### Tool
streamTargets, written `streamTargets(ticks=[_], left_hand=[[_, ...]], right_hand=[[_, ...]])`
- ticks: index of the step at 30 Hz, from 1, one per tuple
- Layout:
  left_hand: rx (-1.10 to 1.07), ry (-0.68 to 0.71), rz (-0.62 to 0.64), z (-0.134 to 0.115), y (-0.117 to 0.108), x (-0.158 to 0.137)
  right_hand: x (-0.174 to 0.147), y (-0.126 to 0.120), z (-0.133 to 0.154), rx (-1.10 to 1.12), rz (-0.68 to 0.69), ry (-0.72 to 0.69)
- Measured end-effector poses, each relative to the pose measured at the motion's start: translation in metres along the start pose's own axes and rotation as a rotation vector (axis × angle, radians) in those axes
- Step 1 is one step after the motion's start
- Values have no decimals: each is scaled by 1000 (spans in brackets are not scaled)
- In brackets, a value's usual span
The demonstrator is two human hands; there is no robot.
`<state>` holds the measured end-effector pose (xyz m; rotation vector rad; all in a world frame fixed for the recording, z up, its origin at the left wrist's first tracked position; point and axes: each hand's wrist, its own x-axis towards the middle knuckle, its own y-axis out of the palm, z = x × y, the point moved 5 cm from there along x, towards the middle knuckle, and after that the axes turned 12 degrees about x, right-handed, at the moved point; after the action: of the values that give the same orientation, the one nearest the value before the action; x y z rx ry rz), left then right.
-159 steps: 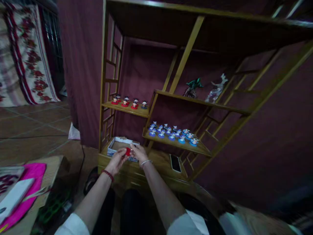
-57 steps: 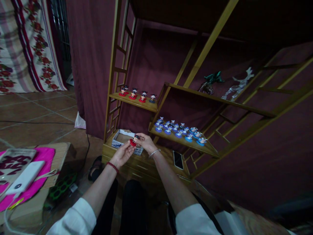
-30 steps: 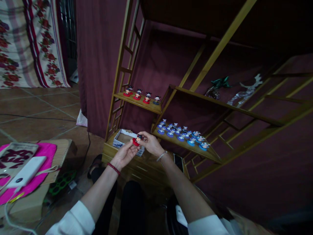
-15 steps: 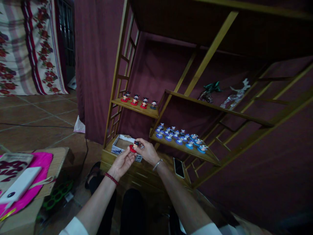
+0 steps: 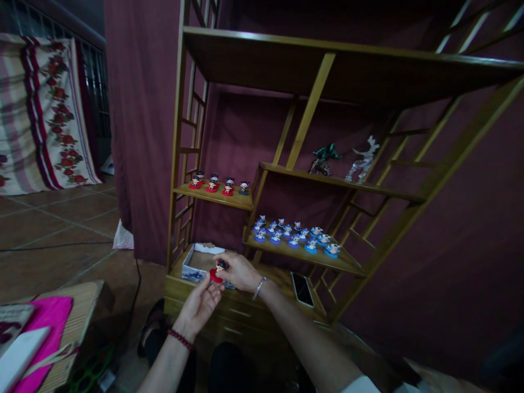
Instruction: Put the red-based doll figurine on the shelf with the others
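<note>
A small figurine (image 5: 219,268) with black hair and a round red base is between my two hands, in front of the shelf unit. My right hand (image 5: 242,273) grips it near the head with thumb and fingers. At the red base, my left hand (image 5: 201,305) holds the edge by its fingertips, palm turned up and the other fingers loosely curled. Just behind them sits an open white-and-blue cardboard box (image 5: 190,272), partly covered by my hands. Similar red-based figurines (image 5: 212,185) stand in rows on the small left shelf (image 5: 229,201), beside one with a dark base (image 5: 244,188).
Several blue and purple figurines (image 5: 293,240) fill the lower right shelf (image 5: 344,263). A green-and-brown statuette (image 5: 325,159) and a clear deer statuette (image 5: 362,161) stand above. A phone (image 5: 302,288) lies on the cabinet top. At left is a low table (image 5: 84,314) with a pink bag (image 5: 57,314).
My view has tilted up, showing more of the upper shelves. Both hands still hold the figurine, now a little lower and further left in view.
</note>
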<state>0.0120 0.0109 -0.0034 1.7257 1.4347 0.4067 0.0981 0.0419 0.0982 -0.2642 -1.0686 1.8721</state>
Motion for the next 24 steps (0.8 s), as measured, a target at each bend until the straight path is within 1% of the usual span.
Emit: streamTargets(ticks=[6,10,14,20,24], left_hand=[[30,-24,-16,6,-7,3],[47,-26,-31,7,-7,3],[39,-15,-42,7,-5,0],[15,-2,-60,4,1,-9],[-2,7,-55,0,7,-16]], right_hand=[[-1,4,-6,10,-2,26],[-1,5,-8,22,-5,40],[-1,4,-1,14,-7,-2],[-6,0,10,-9,-9,-5],[-8,-1,15,-49,-39,-41]])
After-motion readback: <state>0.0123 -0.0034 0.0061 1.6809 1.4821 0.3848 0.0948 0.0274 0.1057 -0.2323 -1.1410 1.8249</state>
